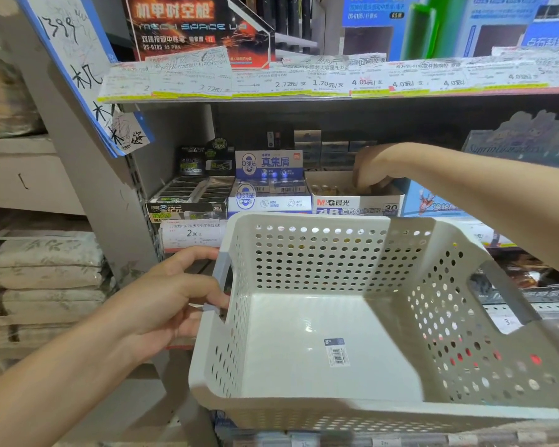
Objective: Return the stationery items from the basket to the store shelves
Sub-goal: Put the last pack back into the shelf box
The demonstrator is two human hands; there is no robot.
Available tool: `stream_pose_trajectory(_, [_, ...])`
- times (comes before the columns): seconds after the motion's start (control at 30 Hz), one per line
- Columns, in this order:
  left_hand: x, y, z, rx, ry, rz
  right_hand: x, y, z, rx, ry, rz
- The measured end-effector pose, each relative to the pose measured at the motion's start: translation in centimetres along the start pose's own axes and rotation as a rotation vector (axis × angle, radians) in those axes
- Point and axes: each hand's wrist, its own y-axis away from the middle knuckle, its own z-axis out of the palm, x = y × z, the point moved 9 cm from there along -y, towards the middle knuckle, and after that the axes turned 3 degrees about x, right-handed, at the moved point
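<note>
Basket [307, 411]: one, cream plastic, rectangular, walls perforated with round holes, cut-out handle at each short end; smooth solid floor carrying a single barcode sticker [337, 351] and no goods. Held tilted in front of the middle shelf [188, 250]. Left hand [171, 304]: fingers curled round the grey handle [221, 269] at the basket's left end, gripping it. Right hand [373, 167]: reaches over the basket's far rim into the eraser box [359, 204], fingers bent downward among the contents; whether they pinch anything cannot be told. Eraser box: one, open-topped cardboard display carton, white front printed "M&G" and "4B ERASER 30", standing at the shelf's front edge; small pale items show inside near the left wall, too blurred to count. Blue-and-white carton [268, 203]: one, glossy printed card with an upright header panel, touching the eraser box's left side; wrapped pieces with barcodes lie in it. Black carton [188, 201]: one, dark card with green lettering, at the shelf's left end, holding rows of flat dark packs. Price label [191, 235]: one white slip marked "2.00" on the shelf's front edge below the black carton. Upper shelf [336, 82]: front edge covered by a row of overlapping paper price tags with yellow lower bands. Scribbled paper sheet [88, 72]: blue-bordered, hanging along the grey steel upright at left.
</note>
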Motion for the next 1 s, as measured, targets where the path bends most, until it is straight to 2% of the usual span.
stream_pose_trajectory(0.07, [0.1, 0.1, 0.1, 0.004, 0.012, 0.000, 0.0, -0.1, 0.0, -0.029, -0.037, -0.006])
stream_pose_trajectory(0.27, [0.0, 0.0, 0.1, 0.002, -0.005, 0.006, -0.2, -0.2, -0.3, 0.073, 0.014, -0.042])
stream_pose_trajectory(0.4, [-0.1, -0.1, 0.0, 0.003, -0.034, 0.006, -0.4, 0.5, -0.3, 0.085, 0.044, -0.052])
stream_pose_trajectory(0.57, [-0.4, -0.4, -0.2, -0.002, -0.055, 0.009, -1.7, 2.5, -1.4, 0.227, 0.097, -0.136])
stream_pose_trajectory(0.77, [-1.1, -0.3, -0.5, -0.001, -0.088, 0.015, -3.3, 7.7, -4.0, 0.468, -0.104, -0.354])
stream_pose_trajectory(0.87, [-1.3, 0.2, -0.6, 0.013, -0.095, 0.036, -3.0, 11.0, -4.0, 0.470, -0.245, -0.429])
stream_pose_trajectory(1.0, [-2.2, 1.3, -0.4, 0.010, -0.092, 0.041, -1.8, 14.2, -2.1, 0.430, -0.254, -0.486])
